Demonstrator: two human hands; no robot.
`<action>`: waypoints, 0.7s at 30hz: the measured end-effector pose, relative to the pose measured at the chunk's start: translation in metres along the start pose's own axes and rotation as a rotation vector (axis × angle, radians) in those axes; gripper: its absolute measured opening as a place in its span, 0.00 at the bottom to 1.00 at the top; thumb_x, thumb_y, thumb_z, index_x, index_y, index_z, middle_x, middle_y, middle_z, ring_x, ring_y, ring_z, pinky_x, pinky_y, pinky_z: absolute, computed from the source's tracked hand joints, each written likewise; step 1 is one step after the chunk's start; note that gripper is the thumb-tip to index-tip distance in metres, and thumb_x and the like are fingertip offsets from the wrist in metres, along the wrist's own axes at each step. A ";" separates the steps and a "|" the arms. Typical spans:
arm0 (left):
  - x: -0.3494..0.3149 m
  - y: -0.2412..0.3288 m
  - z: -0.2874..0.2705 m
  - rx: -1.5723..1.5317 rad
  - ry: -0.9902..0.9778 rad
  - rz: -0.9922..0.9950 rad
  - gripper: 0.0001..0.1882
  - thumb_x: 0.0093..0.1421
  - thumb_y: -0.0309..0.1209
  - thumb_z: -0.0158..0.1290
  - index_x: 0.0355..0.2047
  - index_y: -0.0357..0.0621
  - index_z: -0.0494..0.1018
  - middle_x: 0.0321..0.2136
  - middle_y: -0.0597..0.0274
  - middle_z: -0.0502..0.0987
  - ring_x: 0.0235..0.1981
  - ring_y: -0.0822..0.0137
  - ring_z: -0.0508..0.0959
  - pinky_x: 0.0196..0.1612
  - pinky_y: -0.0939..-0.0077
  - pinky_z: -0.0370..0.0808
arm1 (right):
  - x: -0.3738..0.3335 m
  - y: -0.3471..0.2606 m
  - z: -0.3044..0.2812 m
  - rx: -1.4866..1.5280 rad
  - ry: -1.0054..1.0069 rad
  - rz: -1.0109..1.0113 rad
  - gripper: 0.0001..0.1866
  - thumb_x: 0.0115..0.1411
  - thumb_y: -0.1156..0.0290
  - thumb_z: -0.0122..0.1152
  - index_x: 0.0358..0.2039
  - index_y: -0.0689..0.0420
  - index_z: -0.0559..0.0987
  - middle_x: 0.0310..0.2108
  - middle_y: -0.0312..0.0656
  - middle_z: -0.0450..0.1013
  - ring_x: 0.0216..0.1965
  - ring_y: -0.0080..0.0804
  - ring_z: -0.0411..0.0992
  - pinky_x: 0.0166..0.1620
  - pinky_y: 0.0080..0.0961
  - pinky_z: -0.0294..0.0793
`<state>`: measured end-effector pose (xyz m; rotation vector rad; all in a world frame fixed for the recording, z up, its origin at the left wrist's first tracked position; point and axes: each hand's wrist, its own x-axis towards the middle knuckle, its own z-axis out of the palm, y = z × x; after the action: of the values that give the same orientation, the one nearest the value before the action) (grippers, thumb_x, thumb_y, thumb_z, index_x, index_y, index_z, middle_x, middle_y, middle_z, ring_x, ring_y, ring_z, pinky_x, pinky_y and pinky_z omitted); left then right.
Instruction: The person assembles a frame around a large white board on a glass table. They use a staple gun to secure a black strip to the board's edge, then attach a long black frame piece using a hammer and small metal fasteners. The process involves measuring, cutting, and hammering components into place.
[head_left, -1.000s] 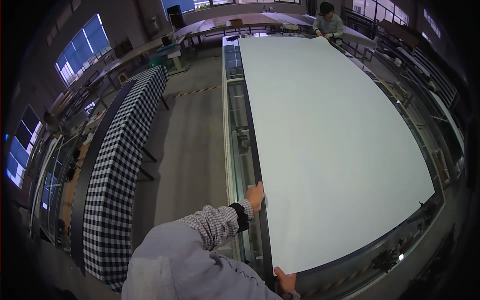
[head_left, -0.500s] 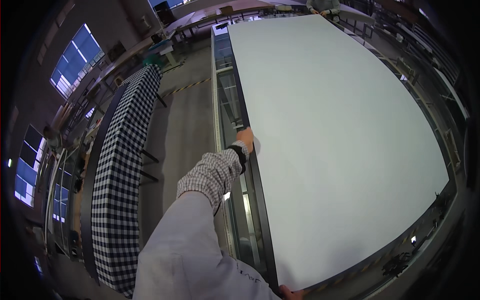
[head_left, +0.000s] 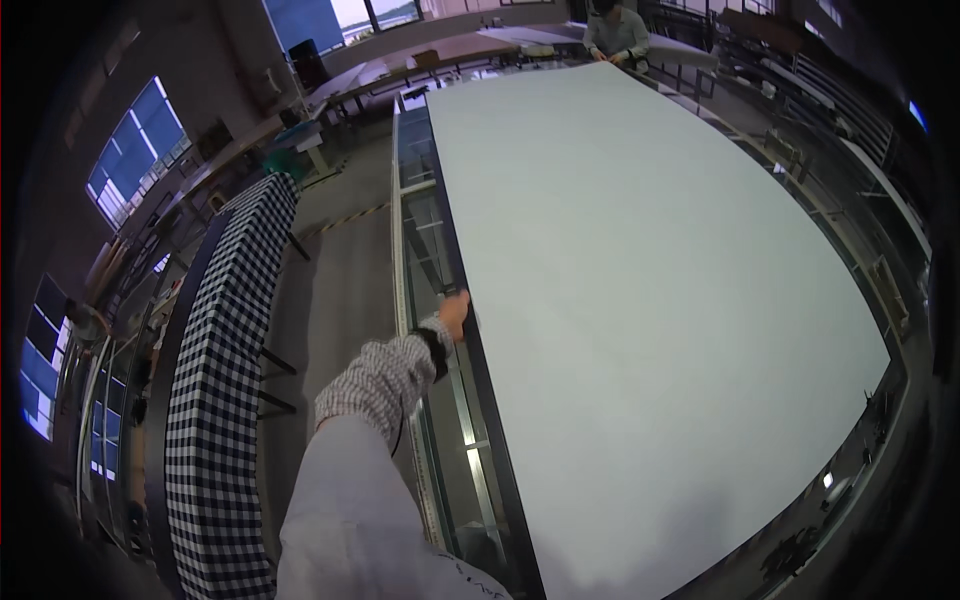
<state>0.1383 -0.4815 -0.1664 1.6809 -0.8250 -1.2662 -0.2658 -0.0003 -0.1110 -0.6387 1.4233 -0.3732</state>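
A very large white sheet (head_left: pixel 650 320) with a dark frame strip (head_left: pixel 484 400) along its left side lies over a glass-topped table. My left hand (head_left: pixel 456 312) is closed on that strip, about halfway up its length, with the fingers partly hidden. The left arm reaches out in a grey sleeve with a checked cuff and a black band at the wrist. My right hand is out of the picture. A dark shadow falls on the sheet's near end.
A bench under black-and-white checked cloth (head_left: pixel 215 400) stands to the left, across an aisle (head_left: pixel 330 270). Another person (head_left: pixel 617 38) has their hands at the sheet's far end. Long work tables (head_left: pixel 440 58) run along the back. Metal racking (head_left: pixel 860 110) fills the far right.
The view has tilted up and shifted, so the scene sits lower and further left. The far person shows more fully. My right hand has left the bottom edge; my left still grips the strip.
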 end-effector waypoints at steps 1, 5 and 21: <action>-0.030 -0.013 0.008 -0.163 -0.001 -0.199 0.24 0.62 0.46 0.33 0.42 0.37 0.66 0.38 0.60 0.73 0.37 0.68 0.74 0.41 0.69 0.71 | 0.000 0.000 0.002 0.013 0.011 0.002 0.23 0.51 0.62 0.58 0.44 0.62 0.69 0.38 0.45 0.69 0.37 0.36 0.67 0.41 0.30 0.66; -0.241 -0.028 0.048 -0.213 -0.377 -0.215 0.25 0.61 0.51 0.33 0.42 0.45 0.68 0.34 0.66 0.73 0.32 0.74 0.73 0.36 0.75 0.69 | 0.001 0.002 0.008 0.099 0.071 0.071 0.27 0.50 0.61 0.59 0.46 0.66 0.67 0.41 0.45 0.68 0.39 0.36 0.65 0.43 0.31 0.64; -0.342 -0.089 0.128 -0.269 0.339 -0.149 0.23 0.56 0.40 0.42 0.37 0.26 0.66 0.40 0.40 0.69 0.43 0.54 0.69 0.44 0.70 0.64 | -0.021 -0.029 0.029 0.140 0.124 -0.605 0.18 0.54 0.64 0.53 0.39 0.67 0.71 0.37 0.51 0.70 0.36 0.44 0.66 0.43 0.34 0.64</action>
<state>-0.0761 -0.1756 -0.1268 1.6944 -0.3176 -1.0915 -0.2361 -0.0053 -0.0763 -0.9384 1.2833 -0.9935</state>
